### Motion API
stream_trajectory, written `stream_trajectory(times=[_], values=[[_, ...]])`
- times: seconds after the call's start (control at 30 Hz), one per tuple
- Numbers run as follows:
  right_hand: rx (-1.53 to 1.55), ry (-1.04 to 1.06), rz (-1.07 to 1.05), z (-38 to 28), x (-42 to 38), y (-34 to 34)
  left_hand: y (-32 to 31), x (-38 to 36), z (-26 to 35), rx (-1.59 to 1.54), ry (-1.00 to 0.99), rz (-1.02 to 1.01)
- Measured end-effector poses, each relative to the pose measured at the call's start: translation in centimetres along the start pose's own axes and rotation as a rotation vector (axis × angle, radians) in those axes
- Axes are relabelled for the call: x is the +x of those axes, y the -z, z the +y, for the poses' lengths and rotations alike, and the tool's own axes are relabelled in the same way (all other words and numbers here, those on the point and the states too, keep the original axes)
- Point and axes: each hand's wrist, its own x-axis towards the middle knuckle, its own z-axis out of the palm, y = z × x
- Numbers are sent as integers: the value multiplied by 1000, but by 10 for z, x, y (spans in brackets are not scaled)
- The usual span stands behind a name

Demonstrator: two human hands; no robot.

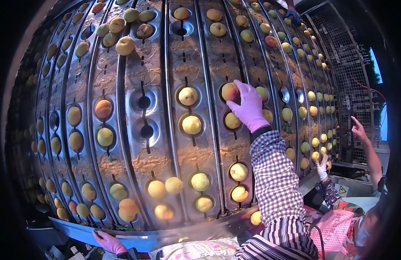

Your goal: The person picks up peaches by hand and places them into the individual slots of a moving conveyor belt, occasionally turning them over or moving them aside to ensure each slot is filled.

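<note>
My right hand, in a pink-purple glove, closes its thumb and fingers around a reddish-yellow peach at a round cup of the metal tray. Just below it another peach sits in its own cup. A greener peach lies just beyond my fingers, to the right. At the lower left, my left hand, gloved the same way, is by the machine's front rail. Its fingers are extended and it holds nothing visible.
Slatted metal trays carry peaches in paired cups; wet pulp smears them. Several peaches pile up around one peach at upper left. A co-worker's white-gloved hand, a pointing bare hand and a blue-gloved hand are at the right. Wire mesh stands beyond.
</note>
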Motion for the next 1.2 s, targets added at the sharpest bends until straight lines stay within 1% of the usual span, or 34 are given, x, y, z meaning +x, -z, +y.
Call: stream_trajectory(times=[0.07,0.17,0.27,0.37,0.4,0.43,0.5,0.6,0.7,0.73,0.87,1.07,1.17,1.2], values=[[-31,-16,63,-1,-7,-7,2,0,0,20,-8,3],[-40,-13,97,-1,-8,-8,-1,3,-3,32,-18,7],[-60,-32,73,-3,-7,-7,-1,2,-2,16,-14,6],[-96,-50,114,-4,-10,-3,-3,2,0,7,-12,2],[-44,-76,136,-2,-13,0,-4,1,1,11,-23,6],[77,-57,189,2,-17,5,-1,0,1,19,-33,7],[158,-169,213,12,-31,7,1,0,5,3,-22,-4],[408,-207,114,12,-56,12,-1,1,2,-16,-21,3],[-15,-93,-24,-12,-78,17,3,-1,7,1,-18,-10],[-53,-98,-50,-17,-81,12,2,0,5,8,-28,-14],[-21,28,84,-10,-88,-7,3,1,3,20,-44,-24],[-16,-140,0,-15,-88,-2,4,0,8,7,-31,-38],[13,-219,45,-19,-91,-7,4,0,9,-3,-31,-35],[19,-212,62,-21,-92,-5,4,0,9,-6,-33,-35]])
